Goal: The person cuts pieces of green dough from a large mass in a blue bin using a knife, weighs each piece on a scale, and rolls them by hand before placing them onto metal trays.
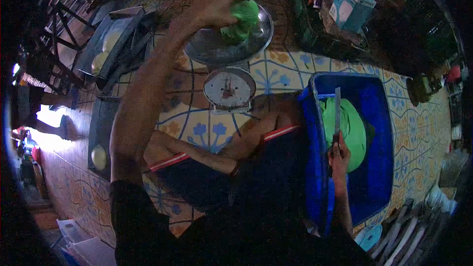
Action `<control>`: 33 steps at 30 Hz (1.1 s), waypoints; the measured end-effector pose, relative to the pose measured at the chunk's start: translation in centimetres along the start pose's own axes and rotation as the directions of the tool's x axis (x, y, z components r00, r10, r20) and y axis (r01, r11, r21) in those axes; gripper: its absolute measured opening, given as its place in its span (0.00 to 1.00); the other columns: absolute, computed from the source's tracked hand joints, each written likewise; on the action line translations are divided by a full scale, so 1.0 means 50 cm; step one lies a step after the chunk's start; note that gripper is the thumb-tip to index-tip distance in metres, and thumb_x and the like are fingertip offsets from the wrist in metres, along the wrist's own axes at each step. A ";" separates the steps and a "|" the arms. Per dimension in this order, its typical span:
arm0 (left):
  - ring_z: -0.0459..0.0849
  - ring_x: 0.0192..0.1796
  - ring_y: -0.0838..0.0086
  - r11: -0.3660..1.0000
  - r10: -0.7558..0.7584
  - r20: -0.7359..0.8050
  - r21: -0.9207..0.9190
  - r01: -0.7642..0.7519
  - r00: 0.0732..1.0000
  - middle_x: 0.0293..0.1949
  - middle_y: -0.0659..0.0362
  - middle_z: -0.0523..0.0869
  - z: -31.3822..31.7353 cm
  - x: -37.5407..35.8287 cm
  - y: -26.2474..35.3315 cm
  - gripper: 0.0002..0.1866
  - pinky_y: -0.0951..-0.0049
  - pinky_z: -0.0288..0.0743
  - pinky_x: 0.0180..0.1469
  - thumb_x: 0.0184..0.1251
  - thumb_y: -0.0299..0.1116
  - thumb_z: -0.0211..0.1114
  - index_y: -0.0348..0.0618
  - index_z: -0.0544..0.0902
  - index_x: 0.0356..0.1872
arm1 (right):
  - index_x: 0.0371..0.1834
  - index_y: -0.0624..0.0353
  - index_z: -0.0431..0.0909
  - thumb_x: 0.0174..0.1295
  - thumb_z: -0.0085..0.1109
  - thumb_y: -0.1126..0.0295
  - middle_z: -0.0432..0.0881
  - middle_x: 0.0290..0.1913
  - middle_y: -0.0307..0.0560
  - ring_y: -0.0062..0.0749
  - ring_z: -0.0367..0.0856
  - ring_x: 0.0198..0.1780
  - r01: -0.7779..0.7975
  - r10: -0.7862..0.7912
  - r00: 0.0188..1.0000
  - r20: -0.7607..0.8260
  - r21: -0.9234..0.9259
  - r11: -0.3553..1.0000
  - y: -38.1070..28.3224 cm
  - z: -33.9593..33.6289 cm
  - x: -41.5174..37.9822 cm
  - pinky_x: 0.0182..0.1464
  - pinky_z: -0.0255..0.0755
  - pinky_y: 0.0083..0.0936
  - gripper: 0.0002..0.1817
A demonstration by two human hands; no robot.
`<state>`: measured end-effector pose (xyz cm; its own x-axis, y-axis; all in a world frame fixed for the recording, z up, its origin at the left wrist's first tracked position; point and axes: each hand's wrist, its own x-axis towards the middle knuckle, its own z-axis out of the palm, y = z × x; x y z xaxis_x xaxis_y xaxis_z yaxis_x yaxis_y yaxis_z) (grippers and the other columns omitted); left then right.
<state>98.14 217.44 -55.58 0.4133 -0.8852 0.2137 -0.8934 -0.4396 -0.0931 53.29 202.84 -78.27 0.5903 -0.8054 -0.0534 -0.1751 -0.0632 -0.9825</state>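
My left hand (221, 7) reaches over the metal pan (207, 49) of a weighing scale, its fingers around a piece of green dough-like material (245, 15). Some of the green piece hangs lower, over the pan; whether it touches the metal is unclear. The scale's round white dial (229, 88) faces me. On the right, my right hand (339, 155) grips a knife (337, 113) with its blade pointing away from me. Beneath the knife lies a large green mass (355, 133) inside a blue tub (384, 167).
Dark trays (96, 128) with pale round pieces stand at the left. A dark crate (315, 34) with a blue-white box (352, 6) is at the upper right. A person's leg (47, 127) shows at far left. Patterned tiles (276, 74) cover the floor.
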 end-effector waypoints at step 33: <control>0.82 0.43 0.51 0.697 0.648 0.343 -0.626 -0.348 0.680 0.43 0.48 0.81 0.445 -0.051 0.926 0.18 0.54 0.76 0.42 0.48 0.30 0.64 0.38 0.79 0.42 | 0.65 0.61 0.62 0.66 0.47 0.71 0.74 0.26 0.34 0.12 0.64 0.20 -0.051 0.042 0.873 -0.485 -0.005 0.999 0.062 -0.211 -0.077 0.19 0.58 0.14 0.23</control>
<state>59.65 195.96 -82.05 -0.2370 -0.9391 -0.2487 -0.8775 0.0971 0.4697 42.17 199.52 -79.25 0.1259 -0.9920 -0.0014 -0.2090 -0.0252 -0.9776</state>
